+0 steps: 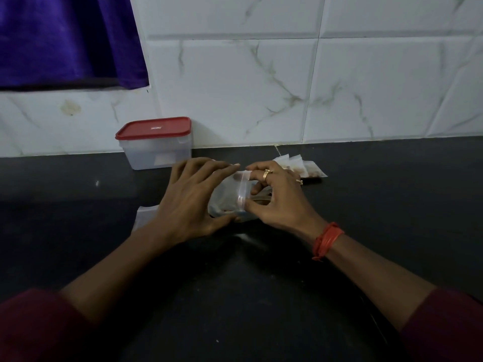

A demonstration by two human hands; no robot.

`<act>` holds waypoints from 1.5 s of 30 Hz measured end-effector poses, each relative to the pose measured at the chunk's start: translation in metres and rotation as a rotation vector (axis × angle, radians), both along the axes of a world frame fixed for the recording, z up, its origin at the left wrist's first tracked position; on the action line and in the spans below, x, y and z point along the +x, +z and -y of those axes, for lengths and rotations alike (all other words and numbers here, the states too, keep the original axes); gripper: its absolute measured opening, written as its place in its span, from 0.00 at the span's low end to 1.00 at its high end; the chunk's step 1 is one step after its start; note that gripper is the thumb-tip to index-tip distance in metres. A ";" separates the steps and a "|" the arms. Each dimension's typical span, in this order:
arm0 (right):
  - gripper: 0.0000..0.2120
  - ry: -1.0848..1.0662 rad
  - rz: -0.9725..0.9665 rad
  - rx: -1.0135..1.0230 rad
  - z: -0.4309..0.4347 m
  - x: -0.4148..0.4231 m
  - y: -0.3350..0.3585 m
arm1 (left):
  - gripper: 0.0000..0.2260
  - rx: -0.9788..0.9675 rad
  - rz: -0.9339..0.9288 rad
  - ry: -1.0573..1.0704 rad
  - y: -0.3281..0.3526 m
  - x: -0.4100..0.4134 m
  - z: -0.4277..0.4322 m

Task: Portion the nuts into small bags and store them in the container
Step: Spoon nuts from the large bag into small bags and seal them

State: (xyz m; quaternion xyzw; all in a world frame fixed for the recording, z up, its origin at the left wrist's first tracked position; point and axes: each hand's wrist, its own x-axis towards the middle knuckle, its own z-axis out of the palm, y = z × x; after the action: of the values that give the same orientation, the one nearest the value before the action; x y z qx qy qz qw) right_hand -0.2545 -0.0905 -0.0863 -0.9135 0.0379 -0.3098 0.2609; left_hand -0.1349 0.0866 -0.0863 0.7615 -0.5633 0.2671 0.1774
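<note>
You are gripping the small bag (230,194) between your left hand (188,202) and right hand (277,199) just above the tabletop (392,205), its zip strip running near-vertical, mouth facing right; the contents are blurring behind your fingers.

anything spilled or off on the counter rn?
No spill visible. Both hands, left and right, hold a small zip bag at its seal strip. Filled bags lie in a loose pile by the wall. The container has its red lid on, so no bags can go in yet.
</note>
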 end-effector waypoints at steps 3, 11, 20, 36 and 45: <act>0.23 0.007 0.003 -0.052 -0.004 0.000 -0.003 | 0.36 -0.017 0.013 -0.016 -0.002 -0.002 0.000; 0.23 0.015 0.032 -0.077 -0.006 -0.001 -0.003 | 0.39 -0.007 -0.047 -0.063 0.003 0.000 -0.002; 0.07 0.120 0.136 -0.105 -0.005 -0.003 -0.002 | 0.33 -0.068 0.013 -0.088 0.006 -0.003 -0.002; 0.08 -0.135 0.128 -0.250 0.026 -0.009 0.016 | 0.30 -0.216 -0.340 -0.059 0.013 0.009 -0.009; 0.14 -0.177 -0.257 -0.528 0.053 -0.014 0.015 | 0.26 -0.244 -0.744 -0.069 0.001 0.028 -0.010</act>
State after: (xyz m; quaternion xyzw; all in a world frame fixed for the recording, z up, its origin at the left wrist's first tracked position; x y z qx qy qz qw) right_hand -0.2686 -0.1434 -0.0713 -0.9746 0.0681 -0.2125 -0.0206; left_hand -0.1065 0.0969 -0.0849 0.7602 -0.4498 0.0318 0.4677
